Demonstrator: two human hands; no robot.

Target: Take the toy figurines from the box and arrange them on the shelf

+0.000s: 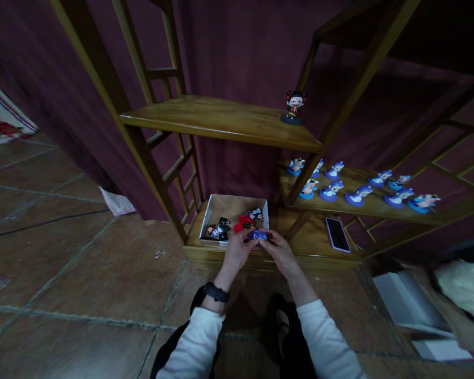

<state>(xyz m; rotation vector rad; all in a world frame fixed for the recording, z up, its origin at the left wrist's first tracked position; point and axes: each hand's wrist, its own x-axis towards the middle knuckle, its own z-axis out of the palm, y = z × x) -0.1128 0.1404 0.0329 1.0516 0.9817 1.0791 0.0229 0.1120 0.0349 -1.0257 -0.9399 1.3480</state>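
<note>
A small purple-blue figurine (259, 235) is held between my two hands, above the front edge of the lowest shelf. My left hand (239, 247) grips its left side with fingers closed, and my right hand (278, 251) pinches it from the right. Just behind my hands sits a white open box (206, 218) with several small figurines in it, some red and black ones (243, 222) and a dark group (218, 230) at the left. Most of the held figurine's shape is hidden by my fingers.
On the upper shelf (205, 116) stands a figurine with black hair buns (294, 108). Several purple and blue figurines (358, 196) stand on the right shelf. A phone (337, 235) lies on the lowest board. Grey-white boxes (411, 300) rest on the floor at right.
</note>
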